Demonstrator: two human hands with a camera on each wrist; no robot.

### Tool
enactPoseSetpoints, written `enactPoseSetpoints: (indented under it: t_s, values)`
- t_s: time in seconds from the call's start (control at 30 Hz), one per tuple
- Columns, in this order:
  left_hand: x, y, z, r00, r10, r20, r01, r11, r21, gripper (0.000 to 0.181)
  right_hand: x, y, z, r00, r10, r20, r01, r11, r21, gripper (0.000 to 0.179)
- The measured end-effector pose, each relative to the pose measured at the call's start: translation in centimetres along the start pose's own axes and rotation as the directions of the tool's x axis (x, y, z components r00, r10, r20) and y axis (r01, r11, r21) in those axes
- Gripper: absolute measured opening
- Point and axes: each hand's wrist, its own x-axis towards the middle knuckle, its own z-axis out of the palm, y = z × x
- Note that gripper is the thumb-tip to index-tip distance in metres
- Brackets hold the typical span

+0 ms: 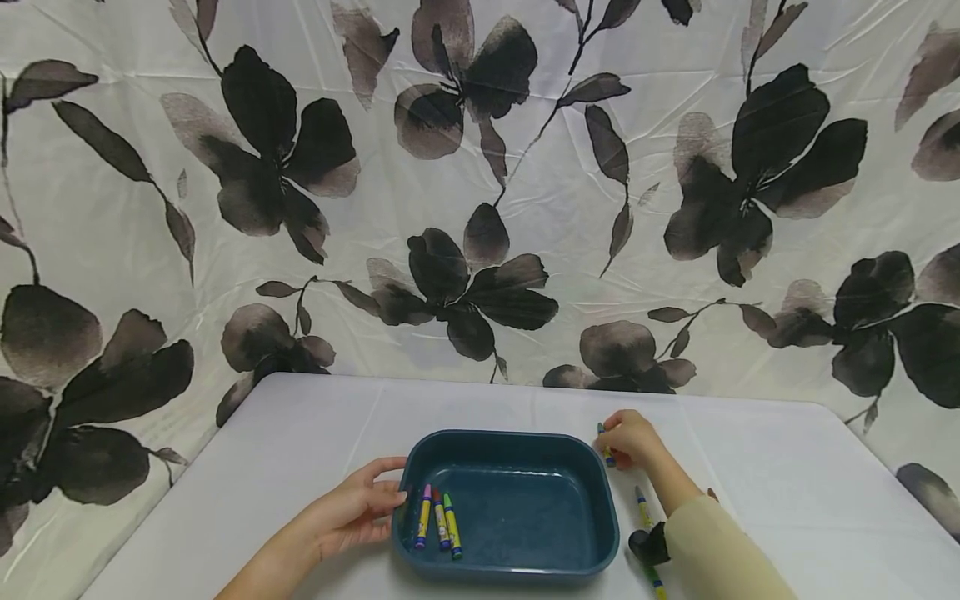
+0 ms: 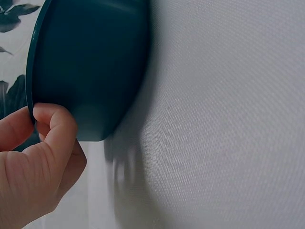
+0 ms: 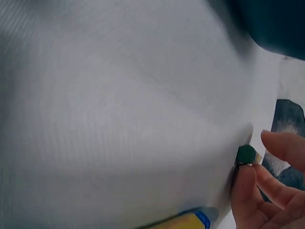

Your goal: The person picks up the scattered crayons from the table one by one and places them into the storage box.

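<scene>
A dark teal plastic tray (image 1: 510, 577) sits on the white table. My left hand (image 1: 360, 508) pinches its left rim between thumb and fingers; the left wrist view shows the hand (image 2: 43, 157) at that rim. Inside the tray's left end lie three crayons: a purple-tipped one (image 1: 423, 517), a red-tipped one (image 1: 440, 518) and a green-tipped one (image 1: 452, 527). Beyond the tray's far right corner, my right hand (image 1: 633, 437) pinches a crayon (image 1: 609, 458) close over the table. Its dark green end (image 3: 247, 154) faces the camera in the right wrist view.
More crayons lie right of the tray: a grey-tipped one (image 1: 642, 507) and a green one (image 1: 657, 582) by the right sleeve (image 1: 723, 546). A brown tip (image 1: 712, 494) shows past the sleeve. A floral cloth (image 1: 450, 192) hangs behind the table.
</scene>
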Motion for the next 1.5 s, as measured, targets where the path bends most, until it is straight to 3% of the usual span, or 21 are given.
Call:
enactPoseSetpoints:
  t_s: [0.17, 0.27, 0.63, 1.5]
  values:
    - [0.1, 0.0, 0.0, 1.000, -0.002, 0.001, 0.002, 1.000, -0.002, 0.063, -0.1, 0.0, 0.4, 0.997, -0.046, -0.066, 0.037, 0.991, -0.125, 0.031]
    - [0.1, 0.0, 0.0, 1.000, 0.000, 0.004, 0.000, 1.000, -0.003, 0.063, -0.2, 0.0, 0.4, 0.996, -0.057, -0.075, 0.045, 0.988, -0.147, 0.033]
    - [0.0, 0.1, 0.2, 1.000, 0.006, 0.013, -0.006, 1.000, -0.012, 0.063, -0.1, 0.6, -0.1, 1.000, -0.013, -0.011, 0.014, 1.000, 0.010, 0.029]
    - [-0.1, 0.1, 0.2, 1.000, 0.003, -0.006, -0.003, 1.000, 0.001, 0.062, -1.0, 0.3, -0.8, 0.996, -0.015, 0.089, 0.002, 0.990, 0.140, 0.037]
